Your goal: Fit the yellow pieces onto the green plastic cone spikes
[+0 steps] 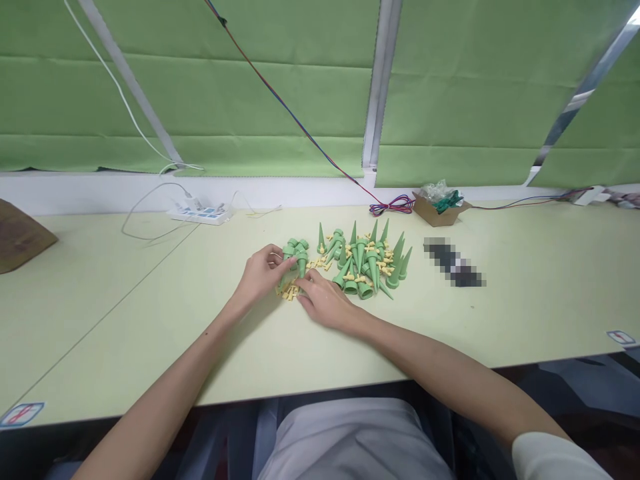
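Note:
My left hand (261,272) pinches a green plant watering spike (303,263) between thumb and fingers, its capped end up. Several more green capped pieces (295,244) stand just beyond those fingers. My right hand (326,301) is beside the spike's lower end with its thumb and fingertips drawn together; what they hold, if anything, is hidden. Small yellow valve pieces (289,291) lie in a pile between and under my hands. To the right spreads a cluster of green cone spikes (373,257), some upright and some lying down, with yellow valves among them.
A power strip (200,213) with white cables sits at the back left. Near the wall are a coiled red and blue cable (393,205) and a small cardboard box (440,210) holding plastic bags. A pixelated dark object (454,263) lies right of the spikes. Brown cardboard (23,237) is far left.

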Tool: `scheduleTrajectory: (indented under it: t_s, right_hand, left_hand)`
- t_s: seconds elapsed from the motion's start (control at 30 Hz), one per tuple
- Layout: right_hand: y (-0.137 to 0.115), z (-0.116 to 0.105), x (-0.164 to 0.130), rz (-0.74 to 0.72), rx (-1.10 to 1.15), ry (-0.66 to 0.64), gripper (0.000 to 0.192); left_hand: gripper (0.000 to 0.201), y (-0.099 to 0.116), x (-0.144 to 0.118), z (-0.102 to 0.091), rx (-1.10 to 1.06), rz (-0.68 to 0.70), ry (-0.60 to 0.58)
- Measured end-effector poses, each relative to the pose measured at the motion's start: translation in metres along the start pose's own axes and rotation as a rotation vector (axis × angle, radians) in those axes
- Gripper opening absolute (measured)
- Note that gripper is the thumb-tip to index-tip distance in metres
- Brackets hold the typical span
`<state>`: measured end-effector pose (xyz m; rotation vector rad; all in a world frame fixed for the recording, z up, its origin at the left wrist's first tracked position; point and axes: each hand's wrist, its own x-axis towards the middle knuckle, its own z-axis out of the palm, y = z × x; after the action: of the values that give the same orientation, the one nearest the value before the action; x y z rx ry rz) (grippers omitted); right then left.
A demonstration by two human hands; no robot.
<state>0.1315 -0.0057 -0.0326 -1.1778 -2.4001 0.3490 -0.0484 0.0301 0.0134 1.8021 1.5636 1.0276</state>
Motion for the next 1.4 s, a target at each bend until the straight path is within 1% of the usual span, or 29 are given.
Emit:
scheduleTrajectory:
  t_s: [0.1,0.4,0.77,0.93,1.23,1.4]
  right_hand:
    - [0.001,0.001,0.002,-0.010,-0.005,0.002,0.028]
    - [0.002,0.001,0.005,-0.025,-0.012,0.008,0.030]
    - [0.001,0.002,0.007,-0.015,-0.031,-0.013,0.028]
    - [0.001,0.001,0.009,-0.001,-0.045,-0.030,0.027]
    - [-0.001,0.000,0.013,0.019,-0.052,-0.042,0.025]
    - [-0.002,0.002,0.014,0.033,-0.062,-0.045,0.022]
  left_hand:
    - [0.052,0.001,0.000,0.001,-0.034,-0.022,-0.007]
    - [0.053,0.003,-0.002,0.005,-0.086,-0.031,-0.035]
    - [0.048,0.007,-0.005,0.007,-0.046,-0.016,-0.051]
    - [0.046,0.008,-0.007,0.008,-0.074,-0.024,-0.073]
    - [0.050,0.012,-0.009,0.008,-0.095,-0.038,-0.079]
    - [0.049,0.011,-0.008,0.008,-0.079,-0.022,-0.071]
